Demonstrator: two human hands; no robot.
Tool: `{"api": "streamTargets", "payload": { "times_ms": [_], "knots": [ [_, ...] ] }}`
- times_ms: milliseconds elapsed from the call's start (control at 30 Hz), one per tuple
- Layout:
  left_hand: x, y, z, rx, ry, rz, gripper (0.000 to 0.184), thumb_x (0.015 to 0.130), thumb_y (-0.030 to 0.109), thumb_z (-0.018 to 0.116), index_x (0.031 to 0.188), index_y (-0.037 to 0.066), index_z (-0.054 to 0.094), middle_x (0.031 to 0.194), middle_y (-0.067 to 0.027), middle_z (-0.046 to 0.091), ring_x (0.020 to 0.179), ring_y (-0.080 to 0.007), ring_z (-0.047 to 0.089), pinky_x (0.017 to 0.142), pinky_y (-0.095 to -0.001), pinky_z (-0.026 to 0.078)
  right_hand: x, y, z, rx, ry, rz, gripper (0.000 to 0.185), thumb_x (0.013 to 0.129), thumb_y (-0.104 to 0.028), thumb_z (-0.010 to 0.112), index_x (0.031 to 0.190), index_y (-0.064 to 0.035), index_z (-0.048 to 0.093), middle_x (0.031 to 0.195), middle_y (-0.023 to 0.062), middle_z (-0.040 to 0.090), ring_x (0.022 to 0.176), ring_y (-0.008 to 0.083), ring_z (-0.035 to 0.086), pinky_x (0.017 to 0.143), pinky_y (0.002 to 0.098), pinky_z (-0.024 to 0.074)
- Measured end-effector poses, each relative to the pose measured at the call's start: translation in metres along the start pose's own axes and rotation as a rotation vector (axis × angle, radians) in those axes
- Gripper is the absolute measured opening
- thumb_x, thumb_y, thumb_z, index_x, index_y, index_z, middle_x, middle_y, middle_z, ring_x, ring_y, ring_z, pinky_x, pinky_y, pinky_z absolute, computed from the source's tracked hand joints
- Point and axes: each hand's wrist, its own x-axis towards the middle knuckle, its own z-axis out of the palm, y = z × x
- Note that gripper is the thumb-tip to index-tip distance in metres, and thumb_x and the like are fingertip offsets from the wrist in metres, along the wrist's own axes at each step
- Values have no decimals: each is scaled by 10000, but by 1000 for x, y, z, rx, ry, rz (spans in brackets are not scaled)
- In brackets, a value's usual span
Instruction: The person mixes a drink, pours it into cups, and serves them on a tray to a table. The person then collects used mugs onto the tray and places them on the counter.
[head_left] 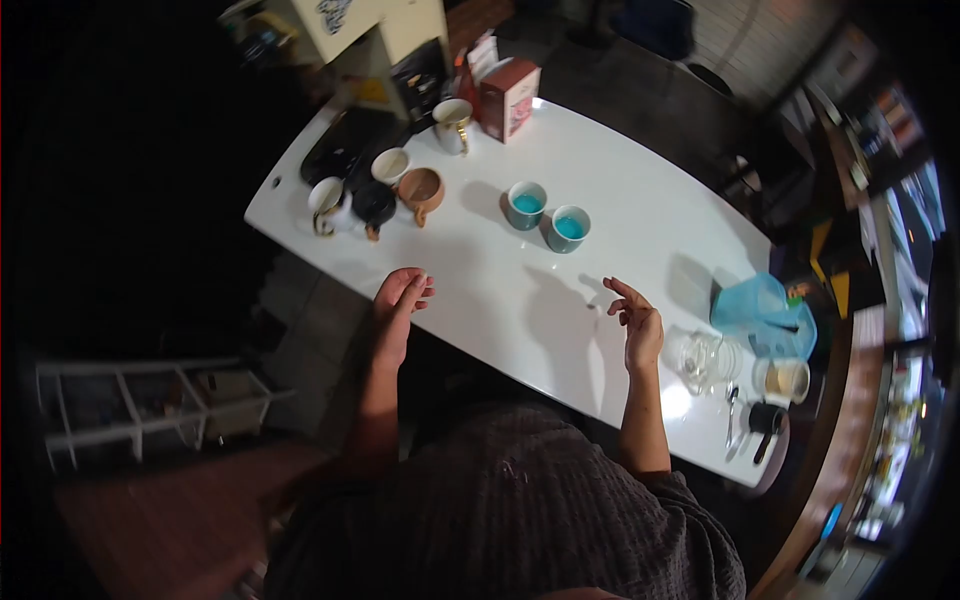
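My left hand (402, 300) hovers near the front edge of the table, fingers loosely bent and apart, with nothing visible in it. My right hand (637, 325) is raised over the table to the right, its index finger stretched out and the others half curled, holding nothing. Beyond and between the hands stand two grey-green cups, one at the left (526, 206) and one at the right (568, 229). Both cups are upright, with bright blue inside. Neither hand touches them.
At the left of the white table (480, 290) stand a brown mug (422, 190), a black mug (374, 207), several white mugs and a box (510, 98). On the right are a glass jug (706, 360), a blue container (752, 300), a spoon (732, 412) and a black-handled pot (767, 420).
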Motion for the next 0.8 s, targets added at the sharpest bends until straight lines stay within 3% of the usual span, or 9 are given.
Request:
{"api": "streamTargets", "payload": {
  "times_ms": [167, 233, 267, 300, 367, 533, 567, 633, 800],
  "knots": [
    [-94, -23, 12, -61, 293, -8, 355, 925, 327, 607, 1135, 43, 568, 1034, -61, 639, 941, -134, 599, 809, -269, 438, 6, 1, -13, -44, -370, 8, 656, 871, -324, 214, 1250, 67, 579, 1291, 171, 590, 970, 180, 518, 787, 291, 368],
    [-135, -32, 17, -87, 407, -19, 337, 927, 319, 606, 1127, 49, 575, 1046, -60, 642, 944, -132, 601, 809, -268, 441, 0, -2, -12, 70, -821, 105, 650, 874, -328, 205, 1243, 28, 604, 1367, 157, 541, 1106, 198, 511, 835, 296, 350],
    [-156, -36, 18, -96, 446, -47, 335, 926, 320, 611, 1126, 54, 577, 1050, -57, 644, 945, -131, 602, 807, -268, 442, -4, 10, -8, 199, -895, 95, 676, 893, -370, 186, 1186, 32, 643, 1397, 174, 506, 1226, 255, 480, 954, 345, 333],
    [-177, -39, 19, -109, 487, -72, 332, 924, 321, 615, 1125, 59, 579, 1054, -54, 647, 946, -131, 603, 806, -267, 444, -10, 16, -2, 198, -955, 112, 676, 893, -370, 186, 1186, 32, 643, 1397, 174, 506, 1226, 255, 480, 954, 345, 333],
    [-219, -46, 16, -134, 586, -53, 329, 924, 318, 616, 1126, 61, 579, 1054, -52, 650, 945, -127, 604, 804, -266, 445, -22, 26, 16, 226, -956, 50, 678, 897, -386, 194, 1165, 35, 654, 1393, 188, 504, 1281, 282, 448, 1017, 370, 306],
    [-315, -61, -5, -199, 845, 22, 288, 938, 295, 599, 1127, 79, 587, 1051, -41, 654, 934, -105, 607, 793, -250, 442, -56, 25, 72, 270, -1050, 47, 595, 894, -309, 263, 1197, 49, 628, 1397, 181, 503, 1043, 231, 498, 901, 319, 348],
    [-332, -64, -10, -218, 883, 35, 288, 938, 295, 599, 1127, 79, 587, 1051, -41, 654, 934, -105, 607, 793, -250, 442, -64, 22, 83, 263, -1094, 47, 595, 894, -309, 263, 1197, 49, 628, 1397, 181, 503, 1043, 231, 498, 901, 319, 348],
    [-361, -71, -19, -244, 961, 27, 289, 943, 321, 583, 1119, 91, 580, 1054, -56, 648, 942, -131, 612, 806, -270, 446, -81, 16, 101, 187, -1076, 142, 601, 831, -260, 282, 1199, 86, 609, 1407, 194, 487, 1220, 251, 472, 988, 349, 346],
    [-433, -93, -64, -399, 1174, 70, 328, 901, 375, 637, 1086, 107, 605, 1008, -17, 650, 894, -111, 605, 772, -264, 435, -131, 17, 161, 109, -1217, 58, 637, 810, -253, 268, 1260, 94, 557, 1428, 178, 470, 1138, 224, 486, 1002, 332, 336]
  ]
}}
